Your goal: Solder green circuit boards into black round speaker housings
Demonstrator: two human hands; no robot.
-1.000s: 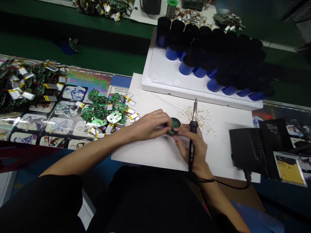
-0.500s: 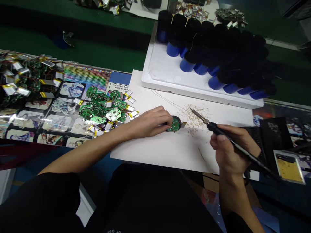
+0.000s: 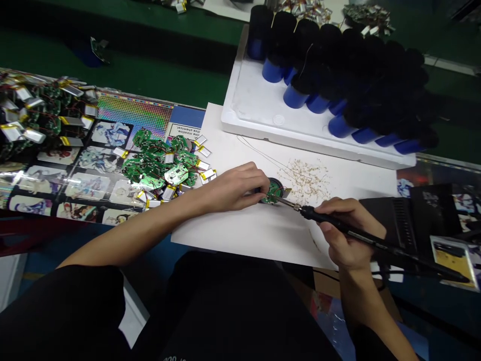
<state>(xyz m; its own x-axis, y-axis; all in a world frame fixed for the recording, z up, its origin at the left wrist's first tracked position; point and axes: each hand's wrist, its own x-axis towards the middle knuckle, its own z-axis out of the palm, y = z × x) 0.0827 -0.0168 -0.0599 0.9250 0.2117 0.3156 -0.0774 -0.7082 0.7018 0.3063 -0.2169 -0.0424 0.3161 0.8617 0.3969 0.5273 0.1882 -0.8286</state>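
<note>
My slim black soldering iron [image 3: 355,232] now reaches lower left than before, to the round black-rimmed green circuit board [image 3: 274,190] mid-frame. My right hand [image 3: 352,246] grips the iron; my left hand [image 3: 242,188] pinches the board's left edge. Probably light, stiff, fragile: hold the rim.

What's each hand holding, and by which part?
Right hand: iron, by its handle. Left hand: at the left side of the board; grip can't be told.
</note>
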